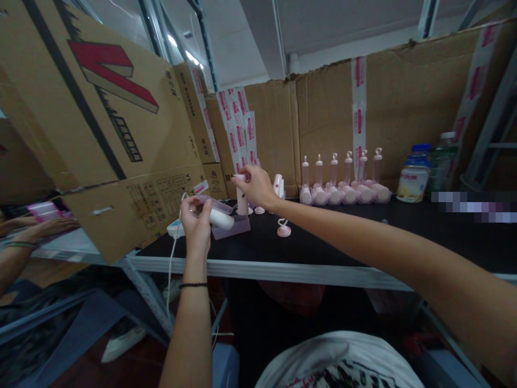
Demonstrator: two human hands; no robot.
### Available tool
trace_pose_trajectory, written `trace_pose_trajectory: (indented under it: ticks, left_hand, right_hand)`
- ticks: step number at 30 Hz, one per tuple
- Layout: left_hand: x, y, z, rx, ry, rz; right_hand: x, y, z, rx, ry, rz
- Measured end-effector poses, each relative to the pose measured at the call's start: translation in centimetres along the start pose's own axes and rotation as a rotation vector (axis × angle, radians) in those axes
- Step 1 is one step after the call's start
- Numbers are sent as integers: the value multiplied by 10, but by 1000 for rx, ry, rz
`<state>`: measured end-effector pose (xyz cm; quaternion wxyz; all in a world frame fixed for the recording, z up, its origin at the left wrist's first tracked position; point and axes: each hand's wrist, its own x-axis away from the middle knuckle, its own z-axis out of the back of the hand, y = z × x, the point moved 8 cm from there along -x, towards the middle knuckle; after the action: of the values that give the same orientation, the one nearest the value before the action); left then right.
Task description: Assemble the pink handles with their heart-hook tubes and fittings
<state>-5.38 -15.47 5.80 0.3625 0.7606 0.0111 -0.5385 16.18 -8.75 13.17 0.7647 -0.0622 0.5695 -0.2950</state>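
Observation:
My left hand (196,215) is closed around a white cylinder with a clear pinkish part (221,218), held tilted above the table's left end. A small grey-lilac box (232,228) lies just beyond and below it. The fingers of my right hand (257,187) pinch together at the top of an upright pale pink tube (242,203); whether they hold the tube or a small part over it I cannot tell. Right of that hand stands a white and pink piece (278,185), partly hidden. Nearer me, a pink cap with a ring loop (284,228) lies on the black tabletop.
Several pink bottles with clear stems (341,191) stand in a row at the back. A blue-lidded jar (412,175) and a green bottle (443,156) are farther right. Cardboard walls (327,113) enclose the table. A white cable (173,258) hangs left; another person's hand (44,229) shows beyond.

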Motion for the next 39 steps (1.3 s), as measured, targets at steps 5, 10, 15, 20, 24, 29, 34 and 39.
trace_pose_trajectory:
  ticks: [5,10,15,20,24,29,34,39]
  left_hand:
    - [2,14,-1,-4,4,-14]
    - [2,19,-6,-54,-94,-11]
    - [6,19,-16,-110,-230,51]
    - [8,27,-19,-143,-260,37]
    - [8,26,-18,-174,-269,18]
    - [8,16,-18,-219,-264,13]
    - [8,9,-19,-248,-274,-1]
    - [12,9,-24,-177,-290,56]
  right_hand:
    - [-11,-11,23,-92,107,51]
    - [-23,-17,33,-204,51,135]
    - [-29,-26,29,-279,-132,236]
    - [-26,-31,21,-365,-259,288]
    - [-25,-33,13,-439,-309,332]
    - [-22,-38,2,-426,-384,357]
    - [-16,-42,-5,-402,-434,347]
    - [-9,-48,-13,-394,-498,375]
